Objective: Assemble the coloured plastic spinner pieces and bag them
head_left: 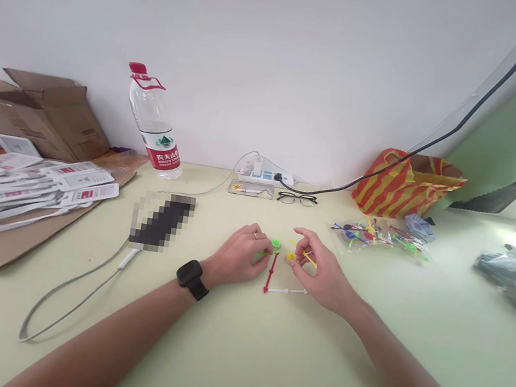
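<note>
My left hand (244,253), with a ring and a black watch, is closed on a green plastic connector rod, mostly hidden by the fingers. A green round connector (276,244) shows at its fingertips. My right hand (321,274) pinches a yellow plastic connector rod (310,259), its index finger raised. Against the thumb tip is a yellow round connector (291,257). Between the hands a red rod (270,273) lies on the table, its near end meeting a white rod (287,290). The white rod runs right, partly under my right hand.
Bagged colored rods (373,233) lie to the right, before a red-and-yellow striped bag (404,186). Glasses (296,198), a clear case (251,189) and a power strip (265,175) stand at the back. A large bottle (156,126), cabled phone (161,224) and badges (20,190) are left.
</note>
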`<state>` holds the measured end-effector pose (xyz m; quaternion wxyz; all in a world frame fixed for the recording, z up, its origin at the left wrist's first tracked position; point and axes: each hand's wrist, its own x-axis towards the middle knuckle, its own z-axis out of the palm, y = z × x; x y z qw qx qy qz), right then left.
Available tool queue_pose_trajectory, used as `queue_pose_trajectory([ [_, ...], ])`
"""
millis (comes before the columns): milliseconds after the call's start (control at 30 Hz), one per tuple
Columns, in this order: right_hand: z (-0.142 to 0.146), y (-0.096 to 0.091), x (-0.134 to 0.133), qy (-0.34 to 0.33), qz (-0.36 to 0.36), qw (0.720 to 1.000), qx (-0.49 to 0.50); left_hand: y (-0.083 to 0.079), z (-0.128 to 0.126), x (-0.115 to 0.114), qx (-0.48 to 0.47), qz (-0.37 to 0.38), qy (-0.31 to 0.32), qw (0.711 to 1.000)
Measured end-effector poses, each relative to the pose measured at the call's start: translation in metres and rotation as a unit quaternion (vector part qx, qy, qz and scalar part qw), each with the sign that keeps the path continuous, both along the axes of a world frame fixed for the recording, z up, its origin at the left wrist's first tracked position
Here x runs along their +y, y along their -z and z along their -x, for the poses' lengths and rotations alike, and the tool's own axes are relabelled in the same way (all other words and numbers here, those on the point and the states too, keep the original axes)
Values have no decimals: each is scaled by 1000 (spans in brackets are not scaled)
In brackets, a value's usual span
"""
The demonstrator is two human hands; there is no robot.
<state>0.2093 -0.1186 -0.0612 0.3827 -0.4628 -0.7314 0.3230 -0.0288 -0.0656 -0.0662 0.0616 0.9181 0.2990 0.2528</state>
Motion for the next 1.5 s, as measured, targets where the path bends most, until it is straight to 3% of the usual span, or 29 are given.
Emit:
queue_pose_trajectory([
  [333,-2,2,0,-4,2,1000,-20,-4,6,4,40,-25,-10,999],
  [1500,-1,0,-1,-6,-1,999,-47,-3,6,4,23,-24,5,999],
])
